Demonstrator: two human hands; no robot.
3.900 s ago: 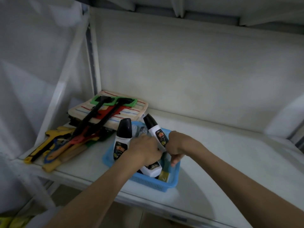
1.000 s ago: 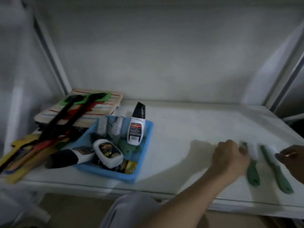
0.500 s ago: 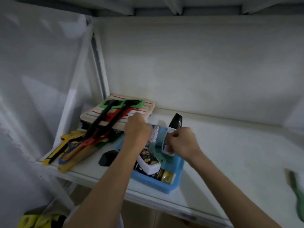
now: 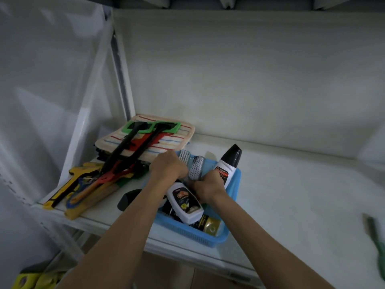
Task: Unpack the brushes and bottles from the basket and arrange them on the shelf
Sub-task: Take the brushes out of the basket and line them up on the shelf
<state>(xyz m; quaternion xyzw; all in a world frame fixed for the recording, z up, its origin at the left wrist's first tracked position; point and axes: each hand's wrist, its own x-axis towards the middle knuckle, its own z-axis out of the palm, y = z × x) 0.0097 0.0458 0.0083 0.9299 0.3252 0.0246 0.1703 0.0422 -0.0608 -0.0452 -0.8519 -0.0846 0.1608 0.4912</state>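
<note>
A blue basket [image 4: 208,238] sits at the shelf's front edge. Two white-bristled brushes stand in its back: my left hand [image 4: 168,167] is curled round the base of the left brush [image 4: 184,156], and my right hand [image 4: 205,185] is curled round the base of the right brush [image 4: 196,167]. A white bottle with a black cap [image 4: 228,165] leans on the right wall. Another white bottle [image 4: 185,203] lies between my wrists. A gold-topped item [image 4: 210,224] lies at the front. A black cap [image 4: 128,200] pokes out left of the basket.
A green-handled brush [image 4: 377,236] lies on the white shelf [image 4: 291,195] at the far right. Left of the basket are a striped cloth [image 4: 170,140] and a pile of long-handled tools [image 4: 93,180]. A slanted white post [image 4: 83,113] bounds the left side.
A second ago both hands were at the shelf's right end by green brushes. They came back to the basket and now close on the two white-bristled brushes.
</note>
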